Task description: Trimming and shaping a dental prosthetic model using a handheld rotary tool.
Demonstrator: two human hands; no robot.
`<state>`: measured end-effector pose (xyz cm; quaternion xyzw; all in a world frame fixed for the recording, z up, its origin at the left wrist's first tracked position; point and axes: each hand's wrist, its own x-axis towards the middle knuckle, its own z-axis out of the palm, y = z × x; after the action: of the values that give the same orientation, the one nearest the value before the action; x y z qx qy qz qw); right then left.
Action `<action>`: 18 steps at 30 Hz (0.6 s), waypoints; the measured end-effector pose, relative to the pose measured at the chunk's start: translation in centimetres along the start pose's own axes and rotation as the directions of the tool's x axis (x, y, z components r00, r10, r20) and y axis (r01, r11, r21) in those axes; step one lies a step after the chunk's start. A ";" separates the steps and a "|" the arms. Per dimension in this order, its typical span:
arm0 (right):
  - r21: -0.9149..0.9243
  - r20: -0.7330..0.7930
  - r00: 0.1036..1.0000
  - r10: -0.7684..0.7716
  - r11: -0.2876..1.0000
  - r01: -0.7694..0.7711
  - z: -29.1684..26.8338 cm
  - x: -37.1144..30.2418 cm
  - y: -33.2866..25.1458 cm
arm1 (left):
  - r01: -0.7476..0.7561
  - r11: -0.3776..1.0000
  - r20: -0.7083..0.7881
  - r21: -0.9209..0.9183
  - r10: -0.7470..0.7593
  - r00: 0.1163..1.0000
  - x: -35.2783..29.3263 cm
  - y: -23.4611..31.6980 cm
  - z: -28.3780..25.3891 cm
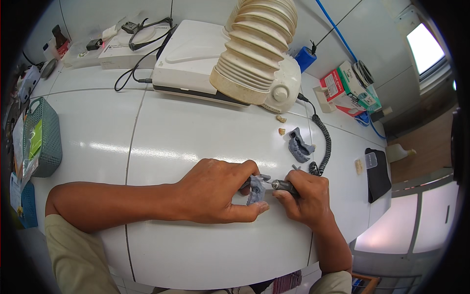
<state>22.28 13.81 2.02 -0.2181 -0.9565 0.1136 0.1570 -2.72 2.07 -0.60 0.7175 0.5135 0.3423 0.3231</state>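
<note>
While gripping grey dental model (pixel 256 190), left hand (pixel 215 191) closed

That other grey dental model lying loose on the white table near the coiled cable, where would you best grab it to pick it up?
Probably across the two outer flanks of the spare grey horseshoe-shaped dental model, coming from straight above. It lies flat and apart from the person's hands, its outer walls look broad, and the toothed ridge seems uneven for pinching. The black coiled cable lies close on its right, so fingers would best close from the near and far sides.

1 head-worn fisheye view, looking steeply down, close over white table (pixel 196 132).
</note>
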 end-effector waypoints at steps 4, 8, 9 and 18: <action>-0.001 -0.007 1.000 -0.007 1.000 0.007 0.0 0.1 -0.1 | 0.015 1.000 0.001 -0.004 -0.015 1.000 -0.1 0.2 -0.1; -0.008 -0.005 1.000 -0.002 1.000 0.002 0.0 0.1 -0.1 | 0.009 1.000 -0.029 0.026 -0.009 1.000 -0.1 0.0 0.3; -0.007 -0.007 1.000 -0.002 1.000 0.002 0.0 0.1 -0.1 | 0.010 1.000 -0.029 0.026 -0.009 1.000 -0.1 0.0 0.3; -0.007 -0.022 1.000 0.014 1.000 -0.014 0.2 0.0 -0.2 | -0.003 0.996 -0.086 0.092 0.011 0.996 -0.2 -0.1 0.8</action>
<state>22.13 13.63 1.90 -0.2265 -0.9535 0.1090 0.1660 -2.16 1.80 -1.12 0.7178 0.5399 0.3501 0.2659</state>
